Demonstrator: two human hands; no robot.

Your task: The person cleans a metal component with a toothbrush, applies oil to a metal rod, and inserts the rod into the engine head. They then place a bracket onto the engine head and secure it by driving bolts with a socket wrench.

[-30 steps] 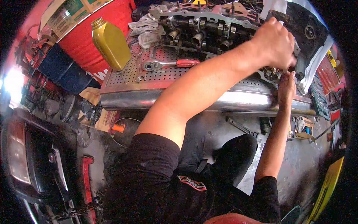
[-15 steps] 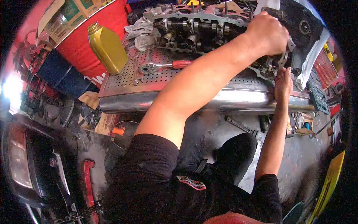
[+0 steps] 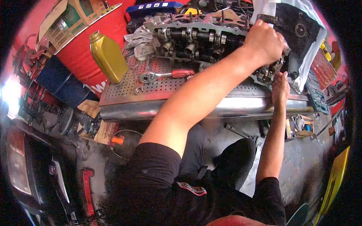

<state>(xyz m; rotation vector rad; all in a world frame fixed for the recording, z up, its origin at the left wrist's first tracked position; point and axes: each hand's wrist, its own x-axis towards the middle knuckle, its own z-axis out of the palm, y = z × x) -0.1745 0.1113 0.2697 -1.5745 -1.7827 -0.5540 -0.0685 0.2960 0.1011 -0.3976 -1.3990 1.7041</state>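
Observation:
An engine cylinder head [image 3: 205, 26] lies on the perforated metal bench [image 3: 166, 86], its camshaft side facing me. My left hand [image 3: 266, 43] is closed over its right end, fingers curled away from me; what they grip is hidden. A dark cylindrical piece [image 3: 267, 18] shows just beyond the knuckles. Lower down, my right hand [image 3: 281, 88] is closed at the near right corner of the cylinder head, thumb up, and appears to grip its edge. To the left on the bench are a red-handled ratchet [image 3: 166, 75] and a spanner [image 3: 137, 81].
A gold oil bottle [image 3: 109, 58] stands at the bench's left side near a crumpled rag [image 3: 141, 43]. On the right are a dark cover [image 3: 301, 32] over white cloth and a green tool case [image 3: 317, 94]. A red drum [image 3: 85, 49] stands left; a car headlight [image 3: 20, 162] is lower left.
The view has shifted slightly, so the bench appears a little lower. Both hands remain at the right end of the cylinder head, with the left knuckles turned slightly.

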